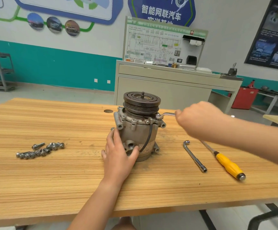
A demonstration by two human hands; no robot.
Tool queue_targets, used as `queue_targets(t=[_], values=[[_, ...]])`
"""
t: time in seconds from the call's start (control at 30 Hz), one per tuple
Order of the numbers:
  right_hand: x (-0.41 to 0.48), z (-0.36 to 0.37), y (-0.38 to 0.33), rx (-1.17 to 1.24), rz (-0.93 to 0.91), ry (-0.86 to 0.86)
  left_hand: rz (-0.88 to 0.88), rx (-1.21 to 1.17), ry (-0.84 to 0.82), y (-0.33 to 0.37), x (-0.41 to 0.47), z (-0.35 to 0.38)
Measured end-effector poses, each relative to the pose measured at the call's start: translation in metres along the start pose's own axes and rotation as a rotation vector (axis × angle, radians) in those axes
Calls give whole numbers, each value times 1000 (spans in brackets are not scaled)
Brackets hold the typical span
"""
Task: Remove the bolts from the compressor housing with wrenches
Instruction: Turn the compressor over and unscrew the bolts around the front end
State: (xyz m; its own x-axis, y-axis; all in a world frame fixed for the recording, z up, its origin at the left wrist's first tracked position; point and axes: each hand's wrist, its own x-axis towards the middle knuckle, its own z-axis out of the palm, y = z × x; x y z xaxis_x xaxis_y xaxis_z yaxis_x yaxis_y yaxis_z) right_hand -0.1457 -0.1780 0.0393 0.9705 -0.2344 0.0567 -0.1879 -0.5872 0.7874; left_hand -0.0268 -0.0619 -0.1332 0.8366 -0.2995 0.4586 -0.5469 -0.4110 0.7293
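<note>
Compressor housing: grey cast metal, stood upright on end near the middle of the wooden table, dark grooved pulley uppermost, black cable run down its front face.

Left hand: laid flat against the lower left side of the housing, fingers extended upward along the casting, thumb spread across the front just below a round port. Nothing is gripped; the housing is braced by palm pressure. Forearm is brought in from the near edge of the table.

Right hand: held at flange height just to the right of the housing, somewhat blurred, fingers curled round the handle of a cranked wrench. The wrench head is seated on the upper right corner of the flange, beneath the pulley. Forearm is extended in from the right, above the table.

Loose bolts: gathered in a small heap on the table, well apart to the left of the housing.

L-shaped socket wrench: lying flat to the right of the housing.

Yellow-handled driver: lying beside it, further right, shaft partly hidden under the right forearm.
</note>
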Motion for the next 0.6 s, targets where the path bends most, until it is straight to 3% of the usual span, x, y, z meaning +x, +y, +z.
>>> queue_targets(t=[0.1, 0.3, 0.4, 0.5, 0.53, 0.6], values=[[31, 22, 18, -2, 38, 31, 8, 10, -4, 0, 0, 0], [96, 71, -6, 368, 54, 381, 1, 8, -9, 0, -1, 0], [86, 82, -5, 618, 180, 488, -11, 1, -10, 1, -2, -1], [55, 77, 8, 1068, 394, 637, -13, -2, -13, 1, -2, -1], [43, 72, 11, 1123, 420, 656, -13, -5, -12, 1, -2, -1], [20, 64, 15, 1007, 403, 579, -17, -6, -11, 2, -2, -1]])
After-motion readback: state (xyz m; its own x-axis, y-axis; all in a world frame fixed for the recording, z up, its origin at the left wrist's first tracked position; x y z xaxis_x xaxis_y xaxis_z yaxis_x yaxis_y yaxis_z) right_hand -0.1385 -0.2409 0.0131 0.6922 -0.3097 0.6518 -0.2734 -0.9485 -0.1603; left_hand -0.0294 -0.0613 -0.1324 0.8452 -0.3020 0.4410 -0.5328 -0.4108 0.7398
